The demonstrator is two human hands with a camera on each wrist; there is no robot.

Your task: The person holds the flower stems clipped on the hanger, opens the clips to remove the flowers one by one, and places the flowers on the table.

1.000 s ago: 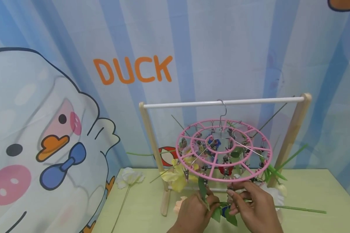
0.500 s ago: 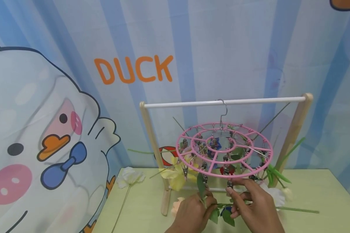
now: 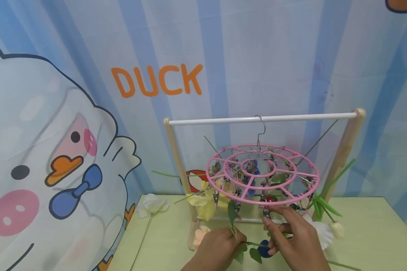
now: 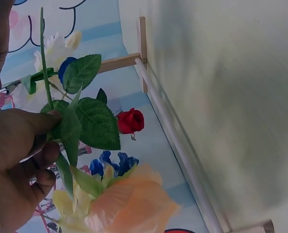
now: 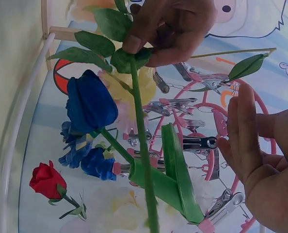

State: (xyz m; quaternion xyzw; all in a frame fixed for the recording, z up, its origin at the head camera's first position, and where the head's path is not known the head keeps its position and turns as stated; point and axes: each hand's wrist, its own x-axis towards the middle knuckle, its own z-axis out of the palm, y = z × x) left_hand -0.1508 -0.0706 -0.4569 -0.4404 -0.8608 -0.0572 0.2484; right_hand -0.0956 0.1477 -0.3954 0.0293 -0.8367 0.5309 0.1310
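1. Stem (image 5: 142, 126) was thin, green and leafy, held just below the near edge of a pink round clip hanger (image 3: 248, 186). The left hand (image 3: 218, 248) had it pinched between thumb and curled fingers, right where the leaves (image 4: 99, 124) bunched up. Couldn't spot its bloom anywhere.

2. Right hand (image 3: 295, 237) was up at the hanger's near rim, thumb and index on either side of a metal clip (image 3: 266, 213), basically pinching it as far as I could see. Couldn't tell if the clip's mouth was parted.

3. Handling-wise, I'd guess the stem was feather-light, probably plastic over wire: bendy but springy. Bare stem just beside the leaves seemed the best place to hold; the leaves looked like floppy fabric, and tugging one might have popped it off.

4. Clip would've been the stiff, slick bit: smooth shiny metal, so squeezing its tail ends squarely made most sense to me.

5. Textures nearby: serrated, veined leaves, a smooth cupped blue tulip (image 5: 90, 104), a ruffled red rose (image 5: 46, 182) and a thin-petaled peach flower (image 4: 129, 204). Hanger was plastic-looking, hooked over a smooth white rod (image 3: 220, 121) between pale wooden posts (image 3: 177, 162).
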